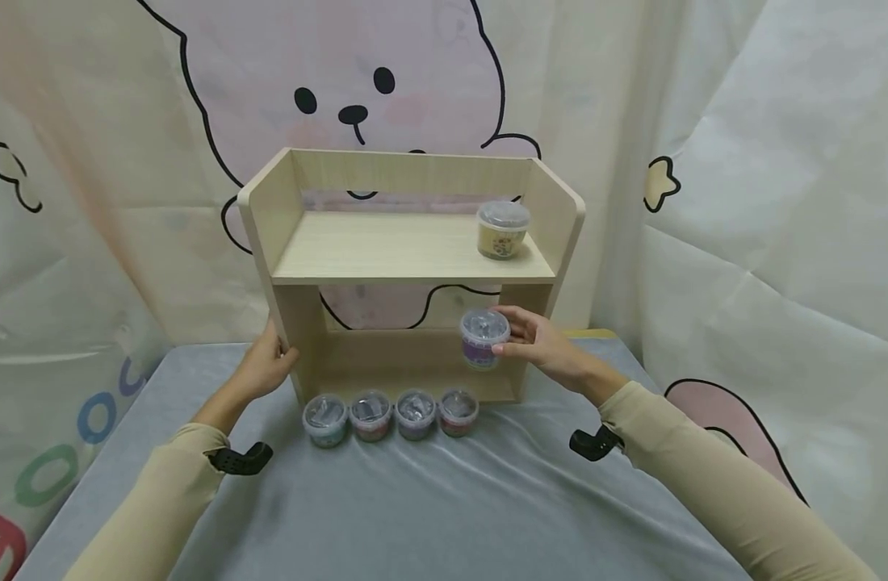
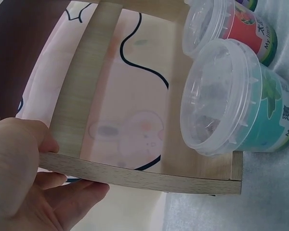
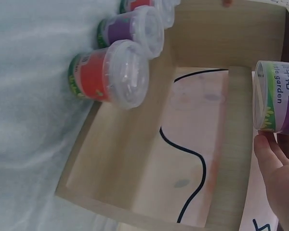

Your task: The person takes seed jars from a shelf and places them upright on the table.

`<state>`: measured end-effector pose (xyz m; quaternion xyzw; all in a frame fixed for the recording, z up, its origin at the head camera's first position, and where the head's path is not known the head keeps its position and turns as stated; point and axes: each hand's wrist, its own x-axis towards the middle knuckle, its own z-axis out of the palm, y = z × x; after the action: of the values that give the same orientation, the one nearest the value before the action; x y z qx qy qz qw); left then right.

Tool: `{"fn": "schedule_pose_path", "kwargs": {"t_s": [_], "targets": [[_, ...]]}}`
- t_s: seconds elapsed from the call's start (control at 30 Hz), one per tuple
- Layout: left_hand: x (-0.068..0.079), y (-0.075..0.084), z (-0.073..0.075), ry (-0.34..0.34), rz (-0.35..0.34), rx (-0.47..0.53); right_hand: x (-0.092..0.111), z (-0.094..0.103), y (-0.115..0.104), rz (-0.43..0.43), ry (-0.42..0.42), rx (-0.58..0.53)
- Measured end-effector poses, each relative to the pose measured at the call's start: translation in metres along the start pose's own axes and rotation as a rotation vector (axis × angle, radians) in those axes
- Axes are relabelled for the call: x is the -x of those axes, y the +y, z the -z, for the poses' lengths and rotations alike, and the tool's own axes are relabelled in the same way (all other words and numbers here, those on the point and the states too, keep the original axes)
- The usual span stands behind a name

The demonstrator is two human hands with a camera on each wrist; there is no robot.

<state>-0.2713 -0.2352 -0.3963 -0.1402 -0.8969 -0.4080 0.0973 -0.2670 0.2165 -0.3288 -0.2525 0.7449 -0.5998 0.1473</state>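
My left hand [image 1: 265,365] grips the left side panel of a small two-tier wooden shelf [image 1: 415,246]; in the left wrist view the thumb and fingers [image 2: 82,204] lie on opposite faces of the panel edge. My right hand [image 1: 542,343] holds a clear-lidded plastic tub with a purple label [image 1: 480,343] in front of the lower compartment, near its right side. The right wrist view shows the tub's label [image 3: 286,98] partly cut off by the frame. On the upper tier, at the right, stands a yellow-labelled tub [image 1: 502,230].
Several lidded tubs stand in a row on the cloth before the shelf, among them a teal one [image 1: 325,421], a purple one [image 1: 416,415] and a red one [image 1: 458,413]. A grey cloth [image 1: 415,516] covers the table. Printed curtains [image 1: 778,242] hang behind and beside it.
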Motion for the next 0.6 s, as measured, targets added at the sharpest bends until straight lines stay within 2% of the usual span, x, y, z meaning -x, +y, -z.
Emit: {"fn": "schedule_pose_path", "kwargs": {"t_s": [0.27, 0.6], "targets": [[0.0, -0.001, -0.002, -0.012, -0.029, 0.066, 0.004, 0.004, 0.011, -0.044, 0.003, -0.013], [0.0, -0.002, -0.002, -0.004, -0.028, 0.051, 0.013, 0.006, 0.036, -0.094, 0.008, -0.011]]}}
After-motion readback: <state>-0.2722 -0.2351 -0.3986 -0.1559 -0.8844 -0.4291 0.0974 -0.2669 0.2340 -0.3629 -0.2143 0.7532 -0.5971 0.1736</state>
